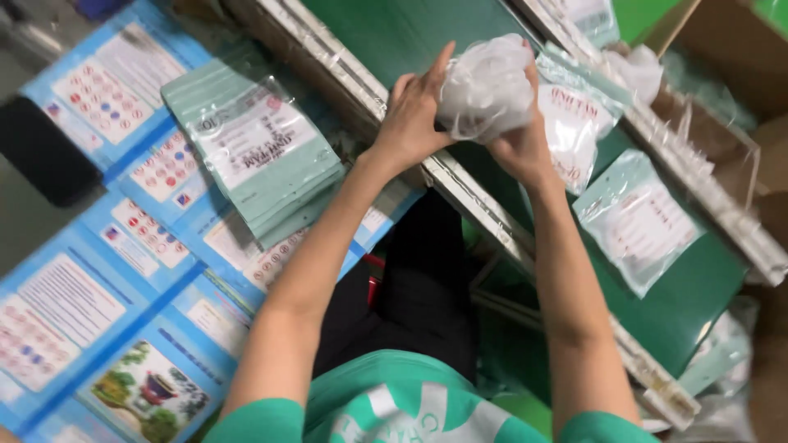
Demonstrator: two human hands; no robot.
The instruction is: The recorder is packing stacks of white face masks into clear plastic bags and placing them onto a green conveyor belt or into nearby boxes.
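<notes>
Both my hands hold one white, crumpled bundle [486, 86] wrapped in clear plastic, lifted just above a green conveyor belt [410, 33]. My left hand [413, 111] presses its left side with the fingers spread up over it. My right hand [521, 139] cups it from below and the right. A filled pale-green pouch with a clear front [574, 123] lies on the belt right beside my right hand, and a second such pouch [639, 220] lies further along the belt.
A stack of flat pale-green pouches [258, 156] rests on blue printed sheets [107, 271] to the left. A black flat object [45, 160] lies at the far left. Cardboard boxes [730, 49] stand beyond the belt's taped metal rail [739, 221].
</notes>
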